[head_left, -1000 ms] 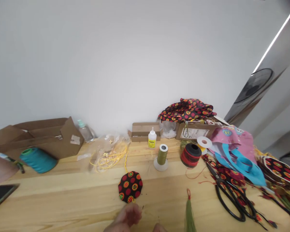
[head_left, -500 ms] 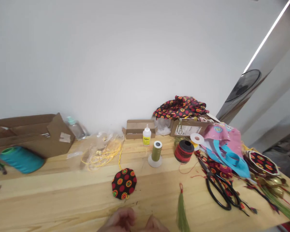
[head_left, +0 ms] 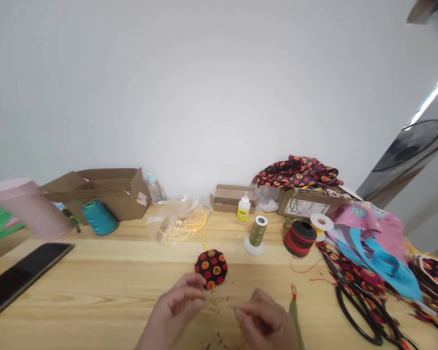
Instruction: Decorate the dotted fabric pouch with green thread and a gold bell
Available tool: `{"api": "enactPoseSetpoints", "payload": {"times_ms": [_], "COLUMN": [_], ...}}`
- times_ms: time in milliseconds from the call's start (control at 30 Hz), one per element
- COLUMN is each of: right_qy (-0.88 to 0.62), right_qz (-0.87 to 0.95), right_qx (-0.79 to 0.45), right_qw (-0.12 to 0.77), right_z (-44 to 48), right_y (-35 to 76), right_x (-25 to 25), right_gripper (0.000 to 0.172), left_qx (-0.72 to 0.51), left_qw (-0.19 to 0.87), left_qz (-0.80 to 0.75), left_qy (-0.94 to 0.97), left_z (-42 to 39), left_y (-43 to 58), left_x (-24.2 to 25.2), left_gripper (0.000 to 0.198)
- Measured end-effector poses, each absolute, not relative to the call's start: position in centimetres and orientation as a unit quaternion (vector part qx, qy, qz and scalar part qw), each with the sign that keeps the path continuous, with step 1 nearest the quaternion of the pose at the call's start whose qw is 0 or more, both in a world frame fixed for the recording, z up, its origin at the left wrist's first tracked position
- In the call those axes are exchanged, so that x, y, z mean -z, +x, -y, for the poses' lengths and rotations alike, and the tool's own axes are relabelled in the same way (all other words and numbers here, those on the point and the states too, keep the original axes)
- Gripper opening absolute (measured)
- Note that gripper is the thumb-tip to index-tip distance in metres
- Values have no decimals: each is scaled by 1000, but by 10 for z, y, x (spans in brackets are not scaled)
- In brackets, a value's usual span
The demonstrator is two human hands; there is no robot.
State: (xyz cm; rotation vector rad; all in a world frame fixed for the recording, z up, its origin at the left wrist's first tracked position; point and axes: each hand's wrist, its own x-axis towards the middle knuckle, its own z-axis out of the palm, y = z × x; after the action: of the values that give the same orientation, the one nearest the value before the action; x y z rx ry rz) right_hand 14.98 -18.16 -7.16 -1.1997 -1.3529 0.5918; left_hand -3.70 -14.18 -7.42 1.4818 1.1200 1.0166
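Observation:
Low in the middle, my left hand point(head_left: 177, 308) has its fingers curled toward the thumb. Opposite it, my right hand point(head_left: 264, 318) is closed in a pinch. A faint, blurred pale thread point(head_left: 219, 307) seems to run between the fingertips of both hands. Just beyond my left fingertips lies a round dark fabric pouch point(head_left: 212, 267) with red and orange flower dots and a yellow cord point(head_left: 205, 236). A green tassel point(head_left: 294, 313) with a red loop lies beside my right hand, which partly hides it.
Black-handled scissors point(head_left: 357, 301) lie on fabric scraps at right, near blue ribbon point(head_left: 383, 257). Behind stand a glue bottle point(head_left: 243, 210), an olive thread spool point(head_left: 258, 232) and a red cord spool point(head_left: 300, 239). At left are a phone point(head_left: 22, 274), a teal thread cone point(head_left: 100, 218) and a cardboard box point(head_left: 109, 194).
The view has turned left, bringing the phone and a pink cylinder into sight. Both hands have risen from the bottom edge and show more fully, apart with the faint strand between them.

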Motion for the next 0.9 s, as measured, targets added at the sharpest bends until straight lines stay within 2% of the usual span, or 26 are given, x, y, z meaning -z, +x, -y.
{"api": "enactPoseSetpoints", "payload": {"times_ms": [67, 200, 300, 367, 667, 767, 900], "right_qy": [-514, -515, -508, -499, -503, -506, -493], "right_qz": [586, 540, 508, 490, 454, 472, 509], "right_qx": [-239, -316, -328, -337, -329, -354, -414], "right_qw": [579, 586, 613, 630, 658, 630, 572], "right_z": [169, 136, 108, 95, 107, 105, 93], "right_y": [158, 160, 150, 144, 191, 192, 164], "right_x": [52, 21, 16, 17, -10, -9, 26], "right_gripper": [15, 17, 14, 15, 22, 21, 18], "left_qx": [-382, -291, -207, -170, -178, -186, -164], "left_qw": [462, 373, 294, 256, 245, 254, 293], "left_qz": [-446, -388, -355, -342, -289, -293, -317], "left_qy": [665, 791, 863, 888, 908, 903, 887], "left_z": [127, 98, 82, 76, 81, 78, 70], "left_y": [-47, -53, -48, -43, -8, -6, -26], "left_x": [69, 64, 62, 60, 70, 74, 75], "left_gripper": [20, 52, 72, 79, 58, 64, 80]}}
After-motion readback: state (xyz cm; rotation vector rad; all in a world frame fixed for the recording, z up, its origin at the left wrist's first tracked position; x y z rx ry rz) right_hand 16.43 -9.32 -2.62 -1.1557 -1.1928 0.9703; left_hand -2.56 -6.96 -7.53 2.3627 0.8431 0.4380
